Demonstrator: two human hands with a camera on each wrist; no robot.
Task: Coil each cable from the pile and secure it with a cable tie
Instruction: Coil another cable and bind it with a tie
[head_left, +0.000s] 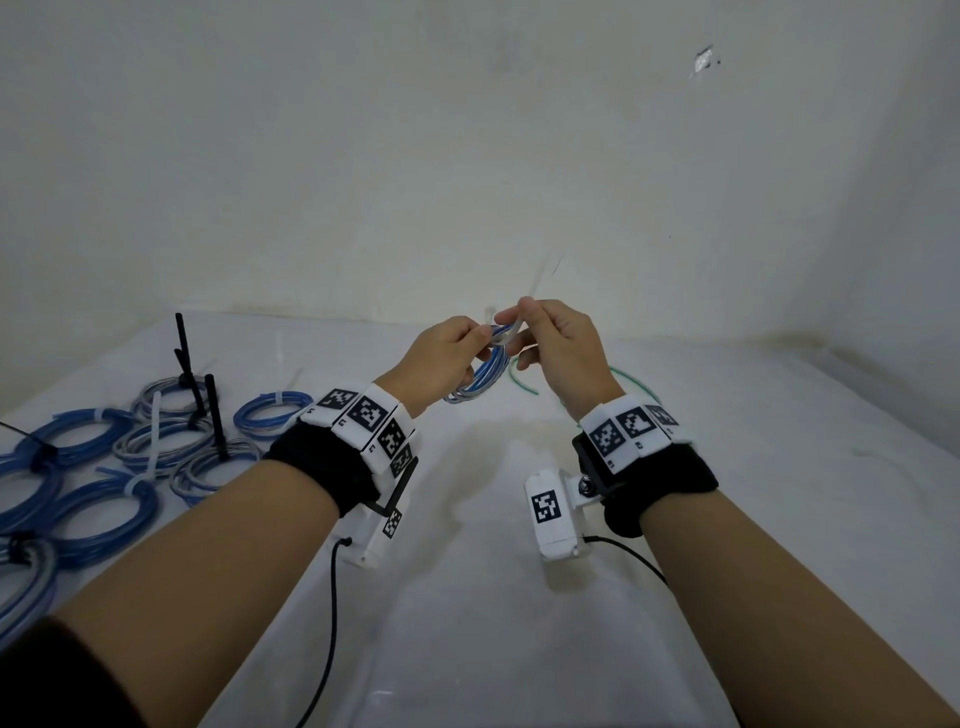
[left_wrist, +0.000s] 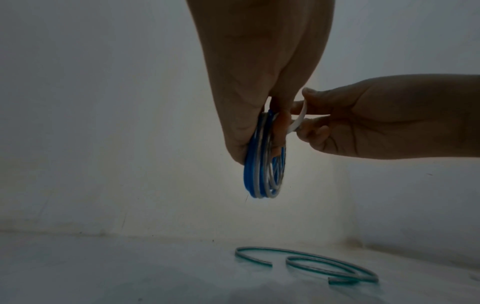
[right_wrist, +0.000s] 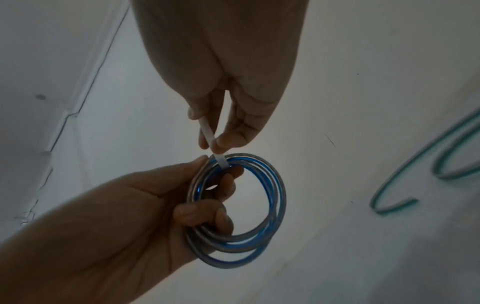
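My left hand (head_left: 447, 353) grips a coiled blue and grey cable (head_left: 483, 376) above the white table; the coil (right_wrist: 249, 209) hangs as a ring from its curled fingers (right_wrist: 205, 214). My right hand (head_left: 550, 338) pinches a white cable tie (right_wrist: 209, 133) between thumb and forefinger, and the tie runs down to the top of the coil. In the left wrist view the tie (left_wrist: 298, 119) curves from the coil (left_wrist: 259, 172) to the right hand (left_wrist: 363, 119). The tie's free tail (head_left: 543, 278) sticks up past the right hand.
Several tied blue and grey coils (head_left: 88, 467) with white and black ties lie at the table's left. A loose green cable (left_wrist: 309, 265) lies on the table beyond the hands, near the right wall. The white wall (head_left: 467, 156) stands close behind.
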